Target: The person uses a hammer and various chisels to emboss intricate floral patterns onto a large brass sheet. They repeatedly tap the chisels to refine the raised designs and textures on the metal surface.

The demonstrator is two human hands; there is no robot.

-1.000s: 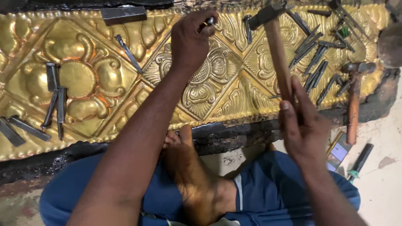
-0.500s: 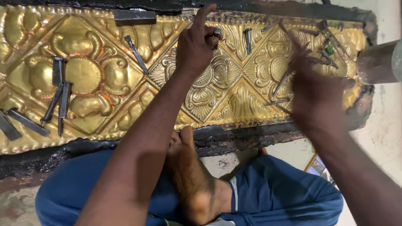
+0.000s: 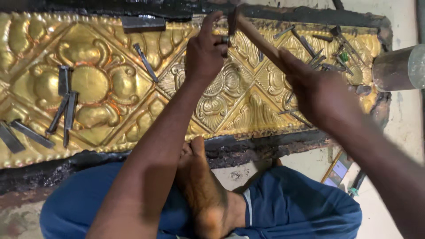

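Head view: embossed golden panel [image 3: 110,95] (floral reliefs, diamond borders), dark-edged.

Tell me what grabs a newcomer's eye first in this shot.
The long embossed golden metal sheet with raised floral diamond motifs fills the upper frame, edged in black. At top centre, the left hand pinches a small dark metal punch upright on it, while the right hand grips a wooden-handled hammer angled toward the punch. Loose dark steel chisels lie on the sheet's left.

left hand [image 3: 206,51] pinching a punch [image 3: 231,22] at 12 o'clock on the brass panel [image 3: 102,93] | right hand [image 3: 316,95] gripping hammer handle [image 3: 259,40] at 2 | loose chisels [image 3: 64,106] lying at 9
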